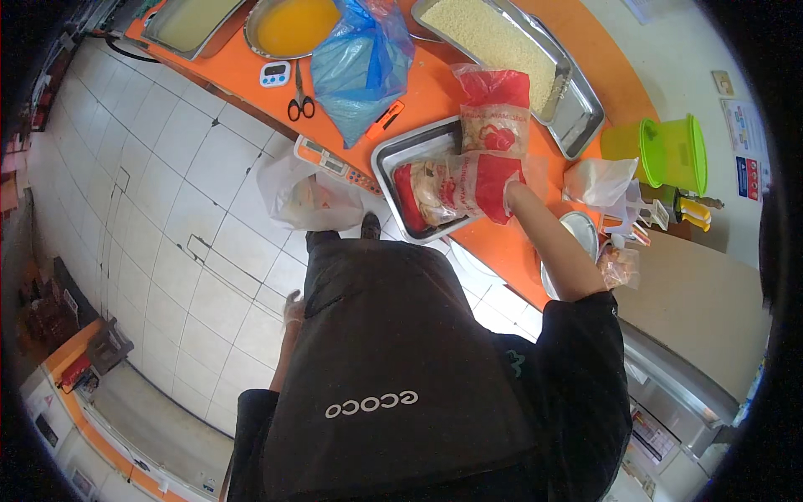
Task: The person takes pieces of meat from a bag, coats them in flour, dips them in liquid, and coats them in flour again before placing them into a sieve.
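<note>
A printed red and clear plastic bag of raw chicken pieces (pixel 433 194) lies in a steel tray (pixel 381 164) at the front of the orange table. My right hand (pixel 514 188) reaches to the mouth of this bag; its fingers are hidden by the red plastic, so their grip cannot be made out. A second bag of the same print (pixel 495 122) lies just behind, over the tray's far rim. Down at my left side, beside the dark apron, hangs my left hand (pixel 293 309) in a clear plastic glove, with nothing visible in it.
On the orange table (pixel 433 81) stand a tray of pale crumbs (pixel 495 34), a bowl of orange-yellow liquid (pixel 292 28), a blue plastic bag (pixel 361 75), scissors (pixel 301 103), a timer (pixel 275 74) and a digital scale (pixel 332 164). Green tubs (pixel 680 154) and yellow-handled knives (pixel 694 213) are at the right.
</note>
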A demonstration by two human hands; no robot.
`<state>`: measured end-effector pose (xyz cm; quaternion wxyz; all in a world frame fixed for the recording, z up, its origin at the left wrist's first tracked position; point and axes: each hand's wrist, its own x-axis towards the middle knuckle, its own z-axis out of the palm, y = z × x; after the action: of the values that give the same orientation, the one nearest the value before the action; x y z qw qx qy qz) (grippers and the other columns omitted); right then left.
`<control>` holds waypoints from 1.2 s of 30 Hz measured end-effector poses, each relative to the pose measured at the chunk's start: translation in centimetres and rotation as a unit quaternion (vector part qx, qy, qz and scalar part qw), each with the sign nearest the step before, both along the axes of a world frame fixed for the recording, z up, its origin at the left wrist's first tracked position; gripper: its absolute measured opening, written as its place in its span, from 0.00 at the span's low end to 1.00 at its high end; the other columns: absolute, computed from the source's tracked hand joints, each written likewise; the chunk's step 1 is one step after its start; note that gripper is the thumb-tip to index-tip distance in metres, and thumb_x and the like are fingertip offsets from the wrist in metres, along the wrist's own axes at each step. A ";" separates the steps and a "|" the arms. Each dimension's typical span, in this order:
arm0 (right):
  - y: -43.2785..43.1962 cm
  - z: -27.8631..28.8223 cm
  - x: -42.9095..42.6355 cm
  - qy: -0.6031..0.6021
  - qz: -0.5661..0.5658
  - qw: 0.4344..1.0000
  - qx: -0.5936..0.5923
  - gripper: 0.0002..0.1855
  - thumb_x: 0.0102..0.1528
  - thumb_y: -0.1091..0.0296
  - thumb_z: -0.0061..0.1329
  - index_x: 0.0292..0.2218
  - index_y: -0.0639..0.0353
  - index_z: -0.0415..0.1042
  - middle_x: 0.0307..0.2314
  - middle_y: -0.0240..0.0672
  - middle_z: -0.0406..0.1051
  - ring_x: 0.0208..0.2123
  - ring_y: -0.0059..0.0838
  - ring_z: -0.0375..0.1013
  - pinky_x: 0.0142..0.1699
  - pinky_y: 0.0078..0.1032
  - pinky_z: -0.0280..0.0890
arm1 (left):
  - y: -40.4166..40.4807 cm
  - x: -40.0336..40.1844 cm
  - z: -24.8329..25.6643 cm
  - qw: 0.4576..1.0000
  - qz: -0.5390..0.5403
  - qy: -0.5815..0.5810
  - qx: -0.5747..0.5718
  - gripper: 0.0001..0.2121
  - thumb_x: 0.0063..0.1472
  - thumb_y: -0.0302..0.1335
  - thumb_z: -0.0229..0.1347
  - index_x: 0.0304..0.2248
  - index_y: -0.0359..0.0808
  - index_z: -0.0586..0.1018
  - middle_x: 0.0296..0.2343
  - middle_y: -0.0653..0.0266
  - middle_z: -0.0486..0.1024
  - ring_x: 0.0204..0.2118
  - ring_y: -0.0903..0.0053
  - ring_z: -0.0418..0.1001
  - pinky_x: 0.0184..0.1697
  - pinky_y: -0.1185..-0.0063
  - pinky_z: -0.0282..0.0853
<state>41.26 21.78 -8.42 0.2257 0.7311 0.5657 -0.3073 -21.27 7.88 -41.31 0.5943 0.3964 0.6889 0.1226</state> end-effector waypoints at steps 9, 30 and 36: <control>-1.6 0.4 0.3 0.019 -0.021 0.999 0.040 0.16 0.40 0.68 0.52 0.34 0.59 0.68 0.27 0.40 0.70 0.29 0.39 0.69 0.33 0.31 0.64 | 1.6 1.5 2.0 0.997 0.004 0.042 -0.064 0.25 0.49 0.38 0.55 0.45 0.34 0.69 0.33 0.54 0.74 0.36 0.73 0.72 0.39 0.79 0.65; -8.1 8.5 -1.1 0.110 -0.006 0.919 0.379 0.16 0.40 0.72 0.52 0.34 0.62 0.67 0.27 0.42 0.69 0.29 0.42 0.69 0.32 0.32 0.63 | 3.0 0.0 -0.3 0.997 0.040 -0.033 -0.064 0.23 0.50 0.35 0.53 0.45 0.34 0.67 0.36 0.53 0.72 0.39 0.69 0.71 0.42 0.79 0.63; -5.9 12.3 -1.2 0.185 -0.050 0.920 0.343 0.08 0.42 0.80 0.44 0.29 0.64 0.68 0.22 0.40 0.68 0.24 0.39 0.66 0.29 0.27 0.63 | 5.8 2.6 4.7 0.997 0.039 0.002 -0.068 0.22 0.51 0.32 0.52 0.45 0.33 0.67 0.29 0.55 0.73 0.32 0.74 0.71 0.37 0.81 0.65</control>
<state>40.05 15.87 3.83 -0.1630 0.7211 0.6309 -0.2355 -18.68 13.71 -36.63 0.6134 0.3276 0.7119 0.0978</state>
